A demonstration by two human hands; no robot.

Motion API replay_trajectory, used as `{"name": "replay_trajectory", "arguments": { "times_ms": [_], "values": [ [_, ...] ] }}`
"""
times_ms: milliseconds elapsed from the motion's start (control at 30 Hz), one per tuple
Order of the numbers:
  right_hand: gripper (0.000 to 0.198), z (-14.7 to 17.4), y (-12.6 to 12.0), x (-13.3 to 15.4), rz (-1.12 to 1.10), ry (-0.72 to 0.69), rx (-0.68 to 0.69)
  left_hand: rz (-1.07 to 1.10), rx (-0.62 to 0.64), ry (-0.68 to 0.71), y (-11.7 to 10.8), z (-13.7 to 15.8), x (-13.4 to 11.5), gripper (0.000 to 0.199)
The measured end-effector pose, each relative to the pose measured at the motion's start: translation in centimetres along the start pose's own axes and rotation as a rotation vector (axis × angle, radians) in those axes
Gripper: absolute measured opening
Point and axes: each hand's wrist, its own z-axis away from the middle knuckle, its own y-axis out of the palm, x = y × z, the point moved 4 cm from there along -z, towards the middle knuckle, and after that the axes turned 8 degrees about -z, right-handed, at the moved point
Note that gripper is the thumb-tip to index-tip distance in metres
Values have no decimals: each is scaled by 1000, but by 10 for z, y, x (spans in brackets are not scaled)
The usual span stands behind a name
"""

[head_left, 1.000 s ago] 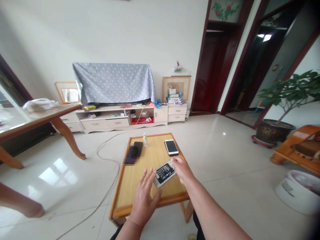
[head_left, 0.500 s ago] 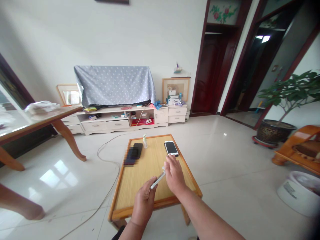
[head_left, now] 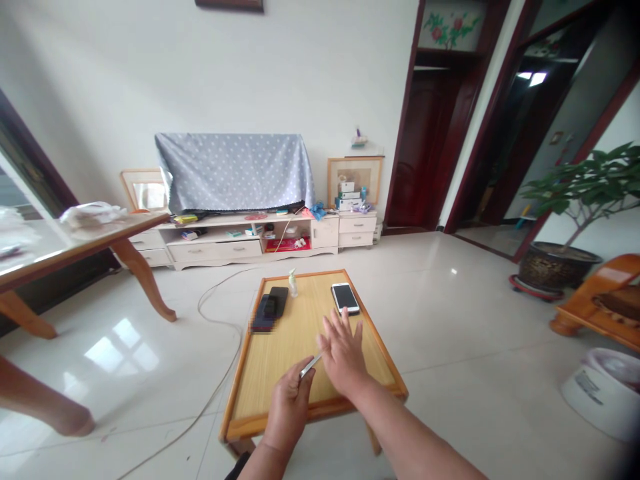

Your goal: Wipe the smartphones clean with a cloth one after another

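Beyond right hand [head_left: 341,350]: white phone [head_left: 345,297]

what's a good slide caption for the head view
Left hand holds a phone edge-up over a low wooden table, right hand open beside it.

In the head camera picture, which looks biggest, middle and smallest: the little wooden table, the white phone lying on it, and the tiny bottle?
1. The little wooden table looks biggest.
2. The white phone looks middle.
3. The tiny bottle looks smallest, though it is only slightly smaller than the phone.
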Motion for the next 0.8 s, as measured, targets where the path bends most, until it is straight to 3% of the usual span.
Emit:
{"name": "replay_trajectory", "arguments": {
  "times_ms": [100,133,200,333,400,500,600,667,767,800],
  "values": [
    [52,20,5,35,-60,-270,52,34,57,27,4,0,-1,31],
    [49,23,5,40,-77,-304,53,36,74,31,5,0,-2,31],
    [43,19,3,37,-93,-280,37,38,74,26,3,1,-5,31],
    [45,-6,0,-7,-71,15,-68,28,70,2,-3,0,-11,33],
    [46,-10,1,-18,-58,76,-125,48,99,-2,-2,-1,-10,35],
    [44,-4,3,-9,-88,-53,-150,169,140,-13,4,0,-7,34],
    [42,-4,2,-6,-234,-153,-194,330,163,-154,13,3,1,34],
    [41,-13,-1,-24,-441,-44,-287,463,178,-289,18,8,5,35],
    [45,-25,2,-75,-882,410,-461,667,178,-431,21,12,6,38],
    [47,-28,2,-88,-933,491,-499,724,165,-464,21,12,6,38]
  ]
}}
